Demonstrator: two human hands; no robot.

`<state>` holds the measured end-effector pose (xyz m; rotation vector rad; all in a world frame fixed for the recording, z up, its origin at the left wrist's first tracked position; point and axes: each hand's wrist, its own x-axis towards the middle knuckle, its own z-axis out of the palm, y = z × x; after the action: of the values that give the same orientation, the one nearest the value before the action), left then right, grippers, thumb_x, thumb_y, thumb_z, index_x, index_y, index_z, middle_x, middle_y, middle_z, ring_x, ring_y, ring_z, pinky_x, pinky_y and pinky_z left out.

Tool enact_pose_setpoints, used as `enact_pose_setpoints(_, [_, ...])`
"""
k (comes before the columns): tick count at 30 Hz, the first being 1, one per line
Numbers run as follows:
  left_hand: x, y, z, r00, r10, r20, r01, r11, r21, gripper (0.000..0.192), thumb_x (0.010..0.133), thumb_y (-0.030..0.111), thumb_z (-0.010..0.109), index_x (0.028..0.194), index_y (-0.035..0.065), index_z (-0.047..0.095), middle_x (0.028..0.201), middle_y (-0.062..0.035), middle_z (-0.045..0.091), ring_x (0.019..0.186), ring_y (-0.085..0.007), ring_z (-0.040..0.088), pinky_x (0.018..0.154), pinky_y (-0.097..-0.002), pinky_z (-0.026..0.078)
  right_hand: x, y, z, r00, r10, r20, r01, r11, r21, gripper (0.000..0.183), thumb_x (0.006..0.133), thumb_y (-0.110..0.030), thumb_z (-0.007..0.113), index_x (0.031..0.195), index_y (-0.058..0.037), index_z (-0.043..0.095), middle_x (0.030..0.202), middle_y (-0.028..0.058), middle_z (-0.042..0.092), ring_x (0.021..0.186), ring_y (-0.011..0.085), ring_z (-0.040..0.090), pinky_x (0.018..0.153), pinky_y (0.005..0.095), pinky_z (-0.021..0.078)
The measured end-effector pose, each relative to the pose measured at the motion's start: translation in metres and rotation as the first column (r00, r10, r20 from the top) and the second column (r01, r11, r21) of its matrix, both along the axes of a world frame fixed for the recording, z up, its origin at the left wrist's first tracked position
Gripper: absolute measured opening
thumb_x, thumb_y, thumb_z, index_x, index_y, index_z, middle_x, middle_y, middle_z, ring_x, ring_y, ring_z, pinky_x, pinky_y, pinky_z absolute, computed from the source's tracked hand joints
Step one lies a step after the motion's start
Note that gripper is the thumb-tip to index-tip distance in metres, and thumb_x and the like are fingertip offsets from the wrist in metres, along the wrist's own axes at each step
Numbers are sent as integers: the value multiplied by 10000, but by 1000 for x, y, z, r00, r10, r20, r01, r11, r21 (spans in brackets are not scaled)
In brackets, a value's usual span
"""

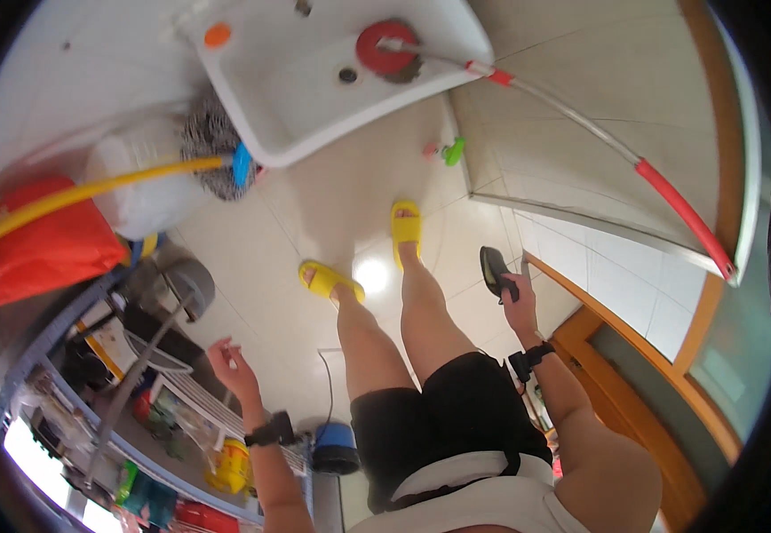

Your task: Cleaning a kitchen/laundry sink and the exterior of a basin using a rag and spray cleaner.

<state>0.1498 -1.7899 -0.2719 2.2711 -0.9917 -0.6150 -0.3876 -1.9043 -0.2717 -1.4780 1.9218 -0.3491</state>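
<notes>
My right hand grips a dark shoe by one end, above the tiled floor. The shoe's opening and pale inside show. Out to the left, my left hand is empty, its fingers loosely bent and apart. It hangs near a shelving rack crowded with household goods. Close beyond that hand is a grey long-handled dustpan. Both wrists wear black straps with small devices. Between my hands are my legs, with yellow slippers on the feet.
Ahead stands a white sink, with a red mop head inside and its pole slanting right. A grey string mop and red bag sit left. A green-topped spray bottle is near the wall. A wood-framed door borders the right.
</notes>
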Motion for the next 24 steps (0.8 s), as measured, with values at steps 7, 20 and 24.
enact_pose_setpoints(7, [-26,-51,170,956,-235,-175,239,971,0,103,911,-15,463,987,25,519,929,-52,528,739,-129,545,652,-239,450,-26,-38,118,999,-40,-17,38,994,-98,332,795,-101,613,1110,-83,508,876,168,659,794,320,661,678,365,520])
enact_pose_setpoints(20, [-265,-199,370,402,-915,24,906,394,-155,645,728,-28,699,1318,75,460,1304,-137,484,1186,-280,463,868,-344,468,14,-69,333,759,519,393,-471,855,-219,277,864,-271,563,1078,-95,550,790,174,637,735,371,615,653,427,488])
enact_pose_setpoints(24, [-279,-209,363,315,-937,-153,924,339,-175,517,752,-1,698,1240,45,534,1109,-107,593,1017,-245,562,851,-327,468,1,-82,361,719,526,453,-496,846,-196,289,872,-275,568,1096,-94,542,797,154,643,741,351,621,664,393,491])
